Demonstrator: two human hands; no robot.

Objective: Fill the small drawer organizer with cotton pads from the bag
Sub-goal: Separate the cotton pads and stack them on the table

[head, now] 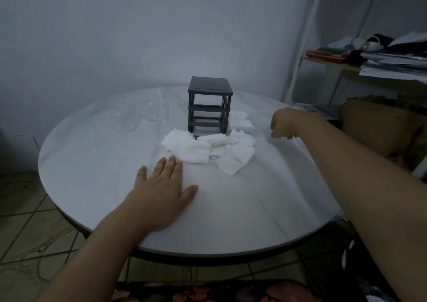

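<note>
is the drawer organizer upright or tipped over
Upright: the organizer stands on its base on the table, flat top facing up.

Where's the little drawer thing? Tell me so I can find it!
Look at the big round white table. Near its far middle, just behind the heap of white cotton pads, stands the drawer organizer. It is the only dark grey, boxy, three-level tower; everything around it is white or see-through.

White cotton pads [208, 150] heaped before grey organizer [209, 86].
</note>
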